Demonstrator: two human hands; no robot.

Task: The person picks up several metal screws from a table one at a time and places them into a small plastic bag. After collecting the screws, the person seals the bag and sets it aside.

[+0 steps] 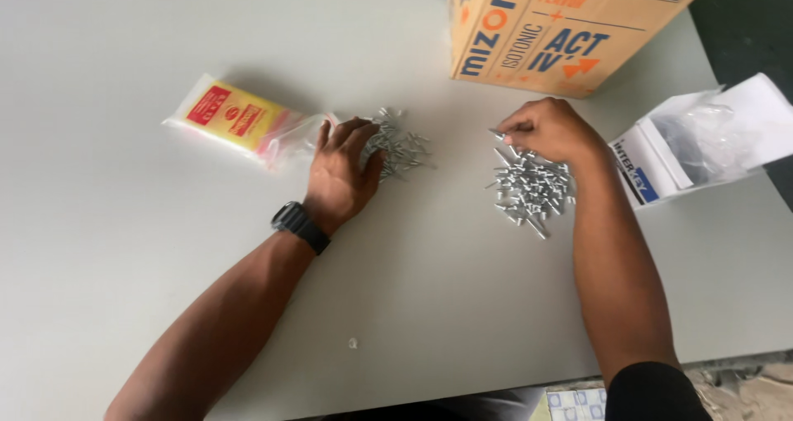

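Raking a small heap of silver rivets [401, 147] under my left hand [343, 173], fingers spread loose, I pinch one rivet with my right hand [547, 129] above the bigger pile [531, 188]; a careless sweep could roll pieces off the surface [124, 247].

left wrist: black watch [299, 223] | right arm: dark sleeve [652, 390], possibly black

Silver rivets [531, 185], grey table [124, 247], yellow-red bag [235, 119], tan box [562, 24] orange-blue print, black watch [299, 225]
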